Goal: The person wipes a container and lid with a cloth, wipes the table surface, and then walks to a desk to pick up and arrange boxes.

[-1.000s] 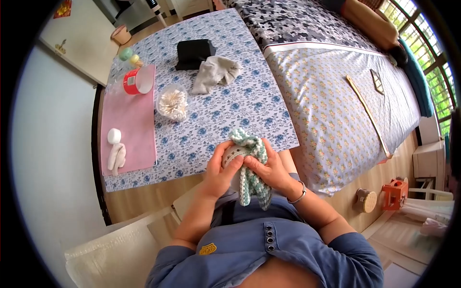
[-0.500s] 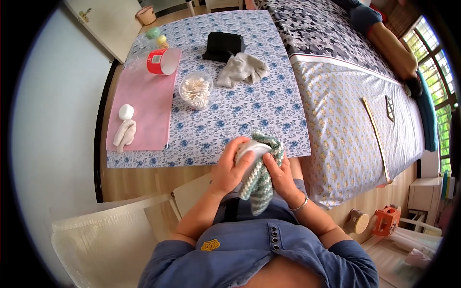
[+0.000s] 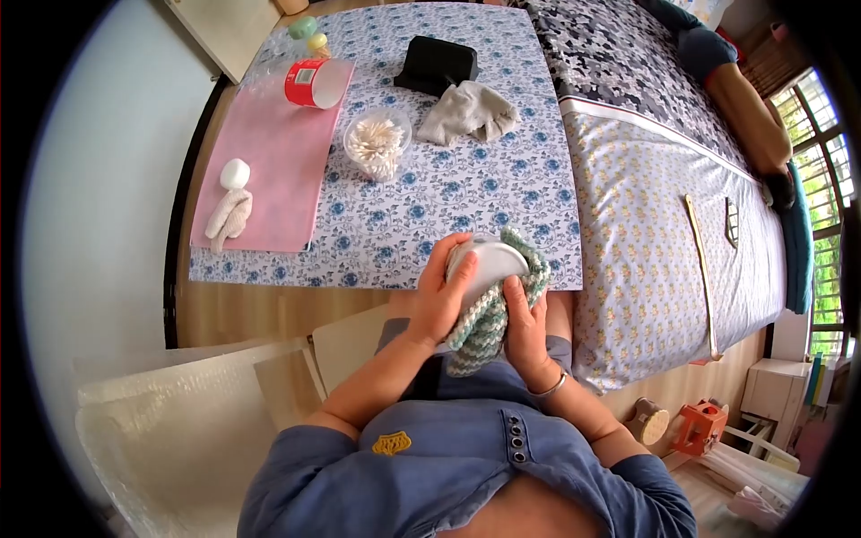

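Note:
Above my lap, just off the table's front edge, my left hand (image 3: 441, 291) is closed around a smooth white bowl-like thing (image 3: 491, 264) with a rounded rim. What lies inside it I cannot make out. My right hand (image 3: 526, 327) grips a green-and-white crocheted cloth (image 3: 487, 321), its thumb against the lower edge of the white thing. The cloth wraps behind and below it and hangs down towards my lap.
On the flowered tabletop (image 3: 448, 206) are a tub of cotton swabs (image 3: 377, 145), a grey cloth (image 3: 468, 114), a black stand-like object (image 3: 438, 63) and a pink mat (image 3: 269, 143). A red-labelled container (image 3: 316, 83) lies there. To the right is a bed (image 3: 628, 269), with another person's leg (image 3: 749, 112).
My left hand has tilted the white thing so more of its face shows. The cloth has gathered up closer beneath it. The head view has shifted slightly.

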`<action>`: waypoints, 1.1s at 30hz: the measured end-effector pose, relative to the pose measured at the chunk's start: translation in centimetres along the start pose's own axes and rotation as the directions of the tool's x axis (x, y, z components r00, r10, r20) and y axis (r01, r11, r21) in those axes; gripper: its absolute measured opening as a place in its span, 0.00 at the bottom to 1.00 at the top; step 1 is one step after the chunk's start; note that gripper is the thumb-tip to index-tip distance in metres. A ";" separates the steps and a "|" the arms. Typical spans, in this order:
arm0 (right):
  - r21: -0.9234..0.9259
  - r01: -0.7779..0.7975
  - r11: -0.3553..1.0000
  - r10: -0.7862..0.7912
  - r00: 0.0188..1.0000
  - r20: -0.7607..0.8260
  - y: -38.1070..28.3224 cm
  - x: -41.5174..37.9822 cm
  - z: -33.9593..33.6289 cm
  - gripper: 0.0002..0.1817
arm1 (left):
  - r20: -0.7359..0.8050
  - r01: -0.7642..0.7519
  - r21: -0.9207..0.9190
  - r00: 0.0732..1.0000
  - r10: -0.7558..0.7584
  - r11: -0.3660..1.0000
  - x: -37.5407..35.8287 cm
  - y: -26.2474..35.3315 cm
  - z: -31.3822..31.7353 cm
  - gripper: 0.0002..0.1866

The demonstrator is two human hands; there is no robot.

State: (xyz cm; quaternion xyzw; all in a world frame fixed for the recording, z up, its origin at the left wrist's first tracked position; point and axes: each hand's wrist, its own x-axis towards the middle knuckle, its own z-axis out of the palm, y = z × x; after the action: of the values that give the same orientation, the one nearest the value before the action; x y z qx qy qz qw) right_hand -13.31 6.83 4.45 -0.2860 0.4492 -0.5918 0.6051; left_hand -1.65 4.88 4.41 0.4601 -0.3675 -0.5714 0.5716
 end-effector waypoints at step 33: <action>-0.043 -0.230 0.972 0.234 0.963 0.132 0.3 1.2 -2.6 0.18 | 0.283 0.090 0.100 0.952 -0.115 0.991 1.4 0.1 -1.8 0.19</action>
State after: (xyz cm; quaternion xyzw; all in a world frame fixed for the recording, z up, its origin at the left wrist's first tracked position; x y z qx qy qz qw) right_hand -15.58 6.16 2.80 -0.2793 0.4453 -0.4900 0.6954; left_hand 0.23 3.66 3.79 0.4146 -0.4467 -0.6448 0.4613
